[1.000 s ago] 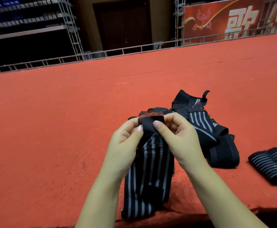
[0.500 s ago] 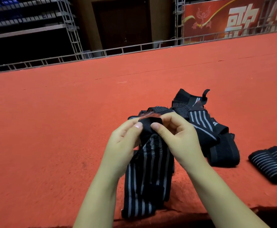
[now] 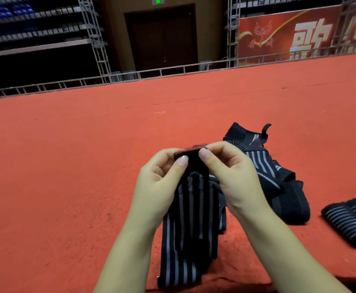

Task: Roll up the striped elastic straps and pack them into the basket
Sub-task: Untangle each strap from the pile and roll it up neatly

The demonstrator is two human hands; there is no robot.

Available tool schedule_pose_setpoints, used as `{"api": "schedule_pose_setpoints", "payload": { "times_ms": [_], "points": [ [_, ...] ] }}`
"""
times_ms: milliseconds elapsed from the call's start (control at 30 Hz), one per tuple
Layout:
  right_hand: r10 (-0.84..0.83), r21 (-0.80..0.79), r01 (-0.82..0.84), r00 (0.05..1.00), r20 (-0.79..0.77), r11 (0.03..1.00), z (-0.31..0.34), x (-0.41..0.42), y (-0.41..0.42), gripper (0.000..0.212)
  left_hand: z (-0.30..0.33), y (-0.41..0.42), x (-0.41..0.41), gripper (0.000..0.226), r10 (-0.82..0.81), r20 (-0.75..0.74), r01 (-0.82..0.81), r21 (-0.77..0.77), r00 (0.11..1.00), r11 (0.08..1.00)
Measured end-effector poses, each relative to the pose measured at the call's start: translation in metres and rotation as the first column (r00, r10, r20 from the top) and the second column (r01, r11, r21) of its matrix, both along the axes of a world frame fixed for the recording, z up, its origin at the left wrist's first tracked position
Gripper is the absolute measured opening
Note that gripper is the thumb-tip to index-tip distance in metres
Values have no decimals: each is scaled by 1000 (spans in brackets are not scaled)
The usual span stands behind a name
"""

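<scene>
Red carpet (image 3: 67,176) fills most of the frame, running from the bottom edge up to a grey metal railing (image 3: 173,70) across the upper third. Beyond it, a dark doorway (image 3: 162,39) stands at top centre, tiered racks (image 3: 35,28) at upper left, and a red banner (image 3: 299,32) with pale characters at upper right.

Right of centre, a loose heap of black straps (image 3: 278,176) with grey stripes lies on the carpet. At the right edge, well apart from the heap, rests a rolled bundle (image 3: 350,218) of the same striped band.

In the lower middle, one striped strap (image 3: 189,229) hangs from the hands down to the carpet at the bottom edge. The left hand (image 3: 162,182) pinches its plain black top end between thumb and curled fingers; the right hand (image 3: 232,176) pinches the same end from the other side, just beside the left, thumbs nearly meeting on the fabric. A reddish patch shows at the very top of that end.
</scene>
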State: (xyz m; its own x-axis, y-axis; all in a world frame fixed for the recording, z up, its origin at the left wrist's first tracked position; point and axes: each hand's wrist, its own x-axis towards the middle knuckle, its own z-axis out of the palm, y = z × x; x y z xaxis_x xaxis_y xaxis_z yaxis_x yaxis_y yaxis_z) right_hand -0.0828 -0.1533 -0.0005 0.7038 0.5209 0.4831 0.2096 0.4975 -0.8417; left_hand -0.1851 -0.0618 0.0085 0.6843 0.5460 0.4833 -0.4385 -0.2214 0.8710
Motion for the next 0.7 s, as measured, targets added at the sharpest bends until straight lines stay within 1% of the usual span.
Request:
{"api": "schedule_pose_setpoints", "payload": {
  "times_ms": [33, 100, 200, 267, 333, 400, 433, 467, 500, 567, 633, 700],
  "points": [
    [-9, 26, 9, 1000, -3, 1000, 4, -1, 2, 8, 0, 0, 0, 10, -2, 4, 2, 9, 1000, 1000],
    [12, 90, -5, 997, -73, 996, 14, -2, 7, 10, -1, 2, 1, 24, -13, -39, 15, 41, 999, 999],
    [120, 159, -88, 972, -203, 983, 35, 4, 10, 10, -5, 5, 1, 31, -24, -133, 31, 47, 991, 998],
    [168, 169, -131, 959, -227, 977, 49, 9, 10, 12, -5, 8, 2, 31, 8, -120, -3, 43, 993, 999],
    [185, 182, -144, 955, -233, 973, 57, 16, 12, 9, -2, 8, 4, 38, 31, -74, -28, 41, 997, 999],
    [125, 100, -110, 980, -158, 989, 57, 21, 13, 8, 7, 6, 7, 54, 25, -17, -25, 4, 1000, 1000],
    [81, 27, -79, 993, -85, 996, 53, 23, 13, 16, 14, 4, 9, 60, 31, 20, -31, -12, 999, 999],
    [58, -57, -57, 998, -1, 997, 47, 23, 10, 31, 20, 4, 10, 63, 44, 56, -43, -28, 997, 999],
    [73, -129, -63, 995, 73, 990, 39, 21, 6, 45, 27, 6, 11, 64, 63, 98, -59, -43, 993, 997],
    [168, -217, -131, 972, 162, 967, 24, 12, 0, 61, 45, 12, 14, 61, 88, 179, -76, -73, 980, 994],
    [223, -238, -170, 951, 214, 956, 11, 0, -4, 68, 62, 18, 20, 56, 78, 211, -61, -87, 974, 994],
    [168, -179, -117, 939, 301, 977, 6, -2, -3, 73, 77, 23, 27, 52, 38, 195, -23, -77, 980, 997]
  ]
}}
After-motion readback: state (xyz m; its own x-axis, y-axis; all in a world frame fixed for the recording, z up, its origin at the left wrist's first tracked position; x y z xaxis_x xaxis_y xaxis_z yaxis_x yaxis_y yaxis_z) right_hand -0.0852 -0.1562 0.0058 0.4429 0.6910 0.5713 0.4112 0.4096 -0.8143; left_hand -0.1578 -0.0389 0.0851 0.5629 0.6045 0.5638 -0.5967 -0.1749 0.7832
